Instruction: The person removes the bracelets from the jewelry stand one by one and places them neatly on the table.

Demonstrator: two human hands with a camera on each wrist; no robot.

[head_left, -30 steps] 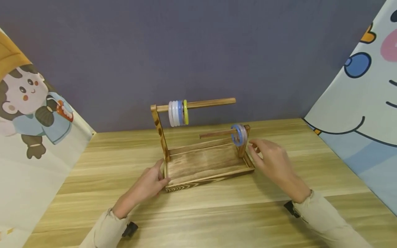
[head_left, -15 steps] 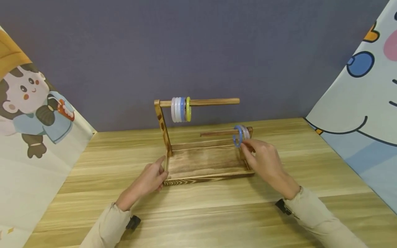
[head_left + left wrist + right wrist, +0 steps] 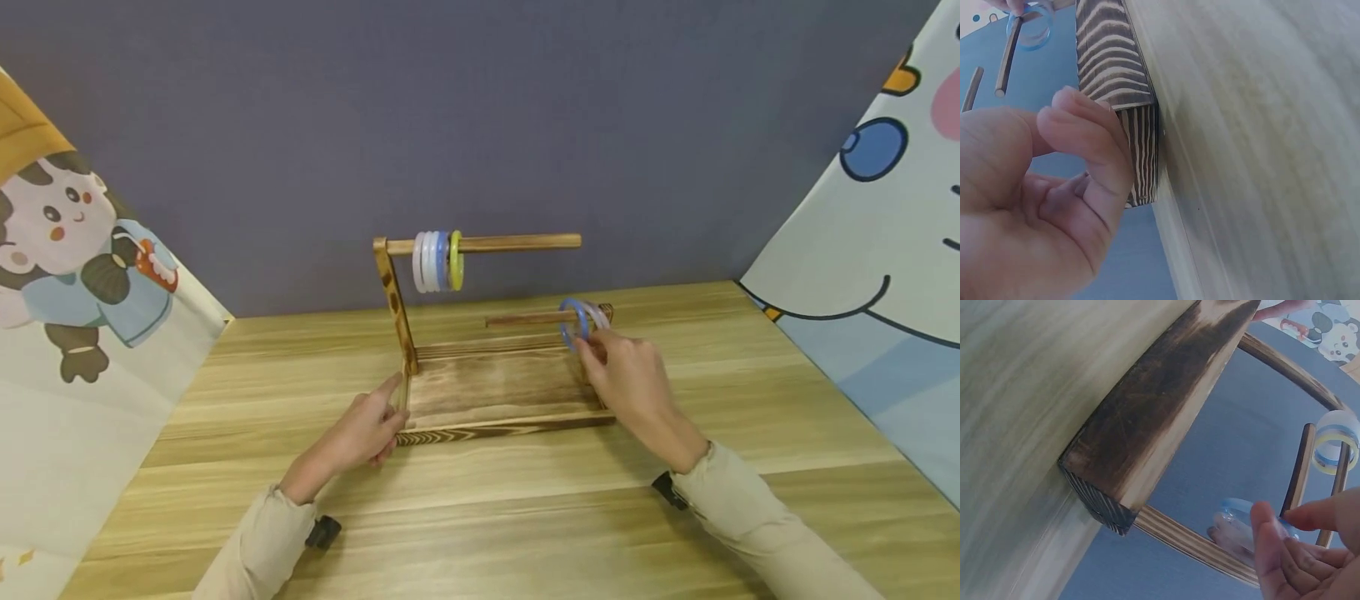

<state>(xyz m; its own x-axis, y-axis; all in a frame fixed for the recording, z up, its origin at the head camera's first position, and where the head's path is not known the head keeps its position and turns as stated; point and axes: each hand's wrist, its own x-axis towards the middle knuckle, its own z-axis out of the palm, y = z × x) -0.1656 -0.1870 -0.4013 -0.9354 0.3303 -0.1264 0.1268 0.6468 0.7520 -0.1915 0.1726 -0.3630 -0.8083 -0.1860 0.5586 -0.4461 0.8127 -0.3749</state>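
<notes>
A wooden bangle rack (image 3: pixel 495 385) with a shallow tray base stands on the table. My left hand (image 3: pixel 366 427) holds the tray's front left corner, thumb at the rim and index finger along the outer side. Thumb and fingers of my right hand (image 3: pixel 636 377) pinch a blue bangle (image 3: pixel 572 302) that hangs round the lower bar (image 3: pixel 521 319). Behind it, pale translucent bangles (image 3: pixel 598 313) hang by the right post, partly hidden by the hand. The upper bar (image 3: pixel 525 242) carries several white and blue bangles (image 3: pixel 430 262) and a yellow-green bangle (image 3: pixel 457 273) near its left post.
A wood-grain table (image 3: pixel 480 517) extends around the rack. A dark grey wall panel (image 3: pixel 480 125) rises behind it. Cartoon-printed panels (image 3: pixel 82 275) flank both sides. Both bars have free ends, the upper one pointing right and the lower one left.
My right hand has come in from the right, taken hold of the blue bangle and drawn it slightly left, apart from the pale ones. The rack has turned slightly; the left hand stays at its corner.
</notes>
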